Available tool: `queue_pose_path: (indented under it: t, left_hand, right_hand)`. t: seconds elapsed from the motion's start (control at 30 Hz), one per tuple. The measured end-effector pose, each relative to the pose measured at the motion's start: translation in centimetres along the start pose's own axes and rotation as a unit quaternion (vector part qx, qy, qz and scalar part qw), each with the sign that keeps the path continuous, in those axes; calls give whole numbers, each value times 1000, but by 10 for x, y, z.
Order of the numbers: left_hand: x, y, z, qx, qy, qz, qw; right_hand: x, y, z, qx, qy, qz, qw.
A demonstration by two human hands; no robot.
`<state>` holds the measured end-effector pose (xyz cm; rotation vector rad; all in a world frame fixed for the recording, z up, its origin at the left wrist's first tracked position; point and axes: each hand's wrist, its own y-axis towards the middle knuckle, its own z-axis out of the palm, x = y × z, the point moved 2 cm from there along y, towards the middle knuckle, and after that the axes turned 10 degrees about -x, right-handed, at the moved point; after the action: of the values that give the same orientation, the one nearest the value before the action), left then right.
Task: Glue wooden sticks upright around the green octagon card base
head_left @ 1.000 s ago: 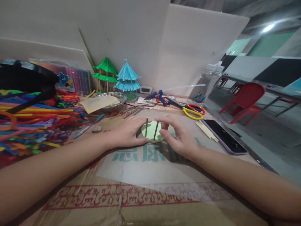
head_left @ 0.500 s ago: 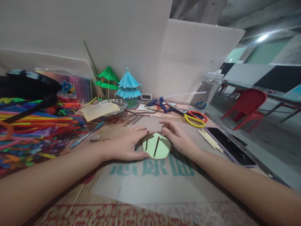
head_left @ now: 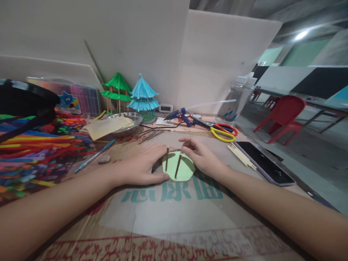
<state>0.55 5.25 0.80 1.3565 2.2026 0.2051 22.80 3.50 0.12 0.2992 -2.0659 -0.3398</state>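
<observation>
A pale green disc [head_left: 185, 167] with straight-cut edges lies on the work surface, and two thin brown sticks stand up from it. The left stick [head_left: 167, 159] is upright, while the right stick [head_left: 178, 167] leans a little. My left hand [head_left: 138, 165] curves around the disc's left side, thumb at the near edge and fingers at the far edge. On the other side, my right hand [head_left: 203, 157] has its fingers loosely bent and apart from the thumb. Its thumb tip is close to the right stick's top; whether they touch I cannot tell.
Coloured pipe cleaners [head_left: 35, 152] and a pen [head_left: 95, 156] lie left. Behind stand a metal dish [head_left: 136, 117], green [head_left: 118, 94] and blue [head_left: 144, 98] pavilion models, and a glue gun [head_left: 181, 116]. Scissors [head_left: 223, 132], pale sticks [head_left: 241, 156] and a phone [head_left: 263, 163] lie right.
The whole view has shifted slightly, with things appearing further left and higher. My right thumb is a little closer to the right stick's top. My left hand stays around the disc.
</observation>
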Motion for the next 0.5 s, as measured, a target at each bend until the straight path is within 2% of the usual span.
queue_pose_path:
  t: [0.2, 0.33, 0.5]
  left_hand:
    - [3, 1, 2, -22, 7, -43, 999]
    - [3, 2, 2, -27, 7, -42, 999]
    - [4, 2, 3, -35, 12, -34, 999]
  right_hand:
    - [3, -3, -6, -43, 42, -15, 998]
    - [19, -12, -15, -58, 23, -131, 989]
    - [32, -19, -9, 8, -19, -240, 970]
